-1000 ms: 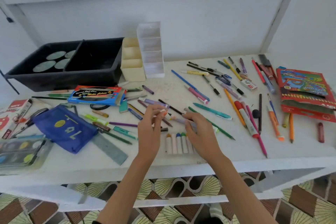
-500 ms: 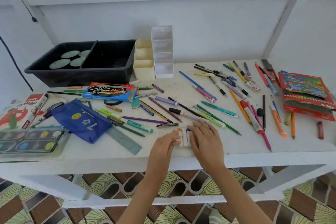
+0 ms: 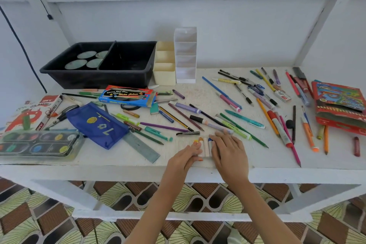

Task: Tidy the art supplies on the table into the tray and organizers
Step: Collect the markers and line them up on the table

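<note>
Crayons between two hands, two organizers, one tray

A short row of crayons is touched from either side by the left hand and the right hand, fingers laid flat, near the front edge of the desk. A black tray, a cream organizer and a white organizer are set at the back.
</note>
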`<state>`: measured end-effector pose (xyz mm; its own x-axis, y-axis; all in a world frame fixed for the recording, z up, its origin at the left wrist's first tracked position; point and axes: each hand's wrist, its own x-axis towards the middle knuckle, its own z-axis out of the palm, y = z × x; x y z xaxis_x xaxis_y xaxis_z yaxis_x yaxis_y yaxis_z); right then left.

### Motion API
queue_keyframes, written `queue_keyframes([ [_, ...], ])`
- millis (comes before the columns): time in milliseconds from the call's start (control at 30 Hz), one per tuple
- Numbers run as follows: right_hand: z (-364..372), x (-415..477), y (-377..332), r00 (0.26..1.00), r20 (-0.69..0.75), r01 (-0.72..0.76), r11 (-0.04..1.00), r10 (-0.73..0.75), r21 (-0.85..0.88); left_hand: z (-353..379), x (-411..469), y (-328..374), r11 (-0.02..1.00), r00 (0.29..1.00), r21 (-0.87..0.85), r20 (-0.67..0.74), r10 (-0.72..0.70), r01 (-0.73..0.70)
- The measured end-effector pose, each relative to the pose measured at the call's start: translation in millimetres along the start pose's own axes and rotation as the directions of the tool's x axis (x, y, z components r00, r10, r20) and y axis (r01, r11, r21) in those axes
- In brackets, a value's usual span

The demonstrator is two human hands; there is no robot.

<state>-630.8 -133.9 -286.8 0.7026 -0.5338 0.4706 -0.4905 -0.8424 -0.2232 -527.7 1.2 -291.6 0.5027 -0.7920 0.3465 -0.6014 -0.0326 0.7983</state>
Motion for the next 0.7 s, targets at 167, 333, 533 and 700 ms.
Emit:
queue_keyframes([
  [167,-0.1,-0.2,-0.1,1.000,-0.019,0.009,1.000,-0.009,-0.005,-6.5,5.5,4.7,0.995,0.991,-0.028,0.098,-0.096,0.099],
  [333,1.8,-0.3,0.5,0.999,-0.045,0.016,1.000,-0.015,0.009,-2.7,6.7,3.4,0.989,0.998,0.138,0.028,0.049,-0.052],
  [533,5.0,0.0,1.6,0.999,-0.037,0.015,1.000,-0.014,0.016,14.2,7.6,6.9,0.919,0.997,0.393,0.073,-0.013,-0.017],
  [700,1.0,4.2,1.2,1.000,-0.018,0.000,0.998,0.001,0.067,14.0,8.0,17.4,0.953,0.995,0.290,0.024,-0.093,0.082],
])
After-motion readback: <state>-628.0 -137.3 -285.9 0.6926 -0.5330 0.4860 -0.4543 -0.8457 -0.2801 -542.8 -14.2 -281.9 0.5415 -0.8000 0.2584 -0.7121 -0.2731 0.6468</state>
